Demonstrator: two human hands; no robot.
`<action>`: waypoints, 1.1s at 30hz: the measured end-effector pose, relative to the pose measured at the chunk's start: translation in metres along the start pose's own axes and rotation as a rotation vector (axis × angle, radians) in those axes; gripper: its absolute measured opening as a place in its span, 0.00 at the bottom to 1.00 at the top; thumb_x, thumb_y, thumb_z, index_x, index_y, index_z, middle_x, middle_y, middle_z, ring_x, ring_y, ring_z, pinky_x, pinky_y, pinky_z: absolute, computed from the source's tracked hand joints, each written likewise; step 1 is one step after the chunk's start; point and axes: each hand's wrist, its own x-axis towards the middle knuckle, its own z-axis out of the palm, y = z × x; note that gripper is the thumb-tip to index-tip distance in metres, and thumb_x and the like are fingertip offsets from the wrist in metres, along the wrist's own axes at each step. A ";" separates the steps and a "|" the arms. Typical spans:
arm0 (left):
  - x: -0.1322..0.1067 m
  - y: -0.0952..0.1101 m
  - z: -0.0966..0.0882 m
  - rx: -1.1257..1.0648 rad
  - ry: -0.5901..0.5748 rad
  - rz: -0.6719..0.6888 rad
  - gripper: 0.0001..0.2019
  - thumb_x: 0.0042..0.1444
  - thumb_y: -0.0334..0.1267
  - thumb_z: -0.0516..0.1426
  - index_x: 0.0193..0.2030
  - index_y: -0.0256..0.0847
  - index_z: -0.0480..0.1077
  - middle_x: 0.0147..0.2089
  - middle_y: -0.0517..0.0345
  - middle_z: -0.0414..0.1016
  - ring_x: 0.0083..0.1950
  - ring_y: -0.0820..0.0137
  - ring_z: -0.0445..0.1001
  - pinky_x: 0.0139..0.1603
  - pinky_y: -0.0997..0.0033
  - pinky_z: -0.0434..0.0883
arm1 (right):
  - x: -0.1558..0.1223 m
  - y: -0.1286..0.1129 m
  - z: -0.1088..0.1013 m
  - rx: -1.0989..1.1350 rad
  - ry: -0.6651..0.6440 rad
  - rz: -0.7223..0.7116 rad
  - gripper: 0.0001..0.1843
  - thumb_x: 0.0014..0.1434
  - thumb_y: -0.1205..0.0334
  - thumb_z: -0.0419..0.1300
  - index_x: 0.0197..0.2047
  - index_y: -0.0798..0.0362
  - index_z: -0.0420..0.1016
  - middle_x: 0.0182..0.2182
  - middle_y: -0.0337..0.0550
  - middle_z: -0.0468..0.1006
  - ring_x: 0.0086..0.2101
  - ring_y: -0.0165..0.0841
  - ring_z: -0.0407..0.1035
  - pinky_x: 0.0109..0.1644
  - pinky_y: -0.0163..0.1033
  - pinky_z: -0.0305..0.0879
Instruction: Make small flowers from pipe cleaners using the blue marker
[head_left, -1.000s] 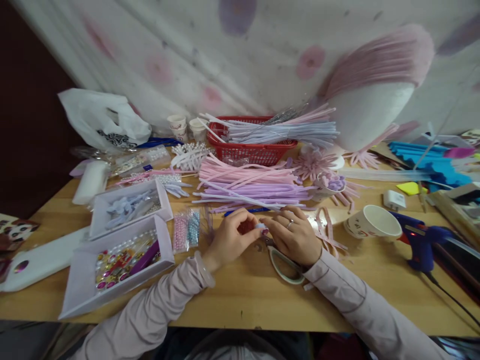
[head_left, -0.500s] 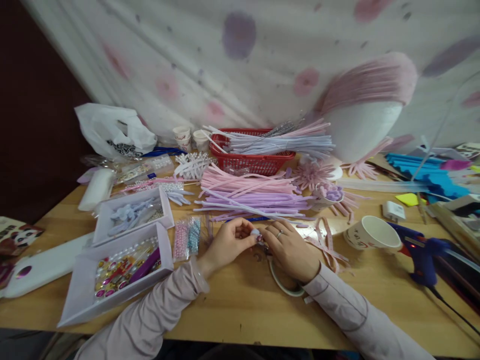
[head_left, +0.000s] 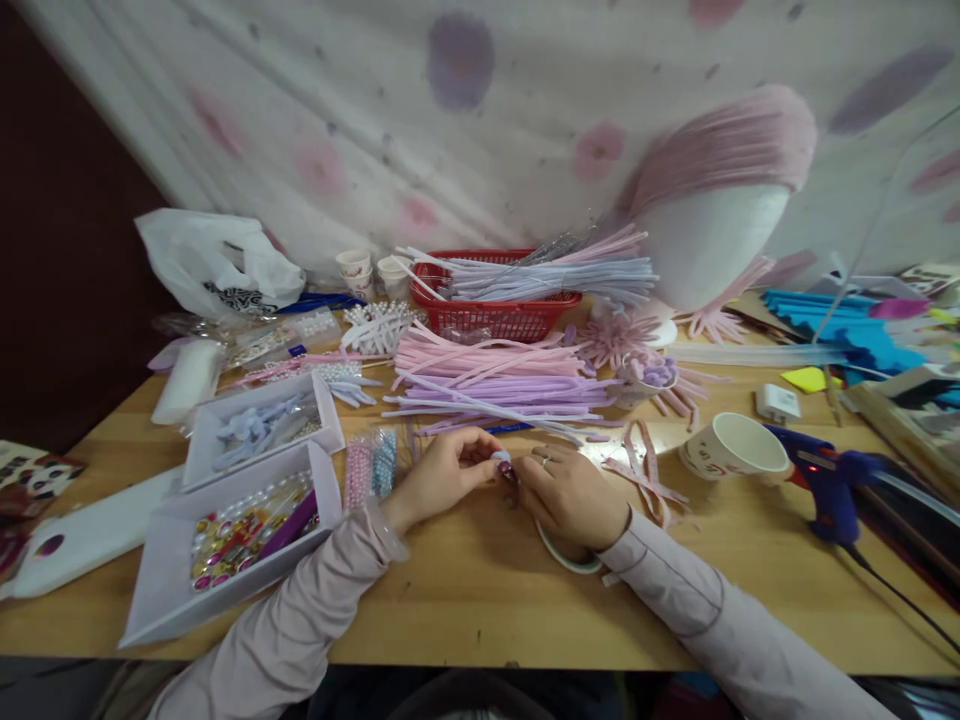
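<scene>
Near the table's front middle, my left hand (head_left: 442, 475) is closed, thumb and fingertips pinching a small pale lavender piece (head_left: 500, 456). My right hand (head_left: 574, 495) meets it from the other side, fingers bent and pressed together at a small shiny purplish piece (head_left: 505, 468). The two pieces touch or nearly touch; how they join is too small to tell. Beneath my right hand lies a pale loop (head_left: 566, 562), partly covered by the palm. Bundles of pink pipe cleaners (head_left: 480, 355) and purple pipe cleaners (head_left: 502, 393) lie just beyond both hands.
White boxes with gems (head_left: 142, 590) and lavender pieces (head_left: 330, 405) stand left. A red basket (head_left: 502, 320) sits behind. At right are pink ribbon strips (head_left: 646, 475), a paper cup (head_left: 731, 450), a blue glue gun (head_left: 832, 490) with its light on, and a head form (head_left: 712, 240).
The view has shifted slightly. My hands stay together at the small pieces, and the right fingers have curled in a little more around the shiny one.
</scene>
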 end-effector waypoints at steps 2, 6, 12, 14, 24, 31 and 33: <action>0.000 0.002 -0.001 -0.011 -0.038 -0.002 0.05 0.49 0.35 0.60 0.32 0.35 0.70 0.29 0.59 0.73 0.30 0.75 0.69 0.35 0.75 0.68 | -0.001 -0.001 0.001 0.043 0.020 0.000 0.13 0.63 0.66 0.46 0.29 0.55 0.67 0.22 0.43 0.69 0.25 0.31 0.60 0.33 0.36 0.53; -0.002 0.004 -0.001 0.068 -0.066 0.038 0.03 0.51 0.33 0.58 0.32 0.36 0.70 0.30 0.58 0.74 0.32 0.73 0.70 0.37 0.74 0.68 | -0.001 -0.007 -0.001 0.326 0.043 0.073 0.12 0.60 0.66 0.46 0.27 0.54 0.65 0.20 0.39 0.67 0.24 0.30 0.58 0.31 0.36 0.52; -0.010 0.009 -0.003 0.448 0.056 0.483 0.05 0.58 0.32 0.55 0.33 0.41 0.72 0.34 0.55 0.76 0.38 0.69 0.71 0.43 0.68 0.68 | 0.009 -0.013 -0.009 1.618 -0.199 0.533 0.13 0.56 0.59 0.46 0.21 0.50 0.55 0.12 0.27 0.48 0.14 0.25 0.42 0.19 0.31 0.47; -0.012 0.009 -0.003 0.533 0.036 0.602 0.08 0.61 0.33 0.52 0.37 0.41 0.73 0.36 0.52 0.78 0.39 0.68 0.72 0.44 0.66 0.68 | 0.011 -0.009 -0.009 1.915 -0.373 0.604 0.11 0.53 0.59 0.47 0.21 0.48 0.51 0.10 0.24 0.40 0.13 0.24 0.34 0.15 0.30 0.42; -0.011 0.005 0.005 0.046 0.190 0.239 0.07 0.54 0.36 0.60 0.39 0.36 0.73 0.37 0.54 0.76 0.36 0.71 0.74 0.38 0.74 0.73 | 0.010 -0.014 -0.013 1.721 -0.064 0.550 0.15 0.59 0.51 0.56 0.33 0.56 0.71 0.19 0.33 0.60 0.19 0.25 0.56 0.22 0.30 0.60; -0.014 0.015 0.006 0.171 0.271 0.370 0.05 0.52 0.30 0.59 0.36 0.38 0.75 0.37 0.53 0.76 0.41 0.69 0.74 0.44 0.71 0.72 | 0.007 -0.019 -0.015 0.867 0.328 0.406 0.11 0.62 0.57 0.56 0.43 0.53 0.74 0.36 0.46 0.72 0.39 0.36 0.65 0.43 0.42 0.64; -0.015 0.016 0.006 0.284 0.274 0.429 0.05 0.53 0.31 0.58 0.36 0.39 0.75 0.37 0.54 0.76 0.41 0.69 0.75 0.45 0.71 0.72 | 0.005 -0.020 -0.013 0.810 0.362 0.438 0.12 0.61 0.58 0.57 0.46 0.52 0.74 0.34 0.45 0.72 0.36 0.35 0.66 0.41 0.41 0.65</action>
